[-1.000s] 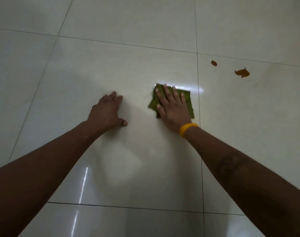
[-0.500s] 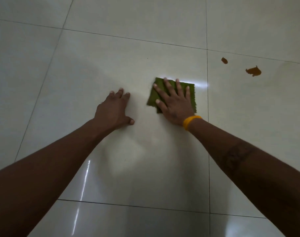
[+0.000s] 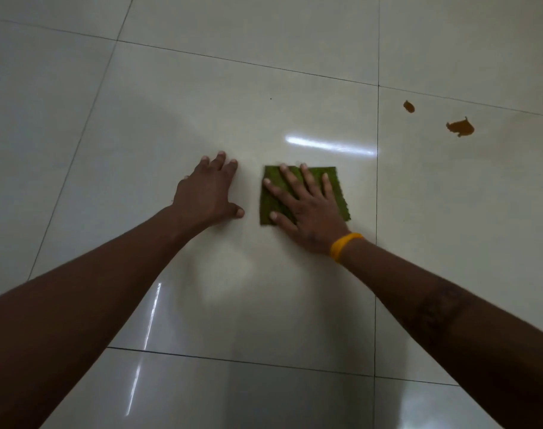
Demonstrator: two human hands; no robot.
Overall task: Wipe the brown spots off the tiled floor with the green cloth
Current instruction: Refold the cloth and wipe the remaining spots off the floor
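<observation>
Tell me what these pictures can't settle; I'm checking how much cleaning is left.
- Floor under the cloth, head view: covered by the cloth and the right hand, so any stain there is hidden.
- Floor beyond the two spots: cut off by the right edge.
- Floor under the left hand and both forearms: hidden.

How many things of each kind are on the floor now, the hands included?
Brown spots: 2, small spot and larger spot
Green cloth: 1
Hands: 2, left hand and right hand
Yellow wristband: 1
Total: 6
</observation>
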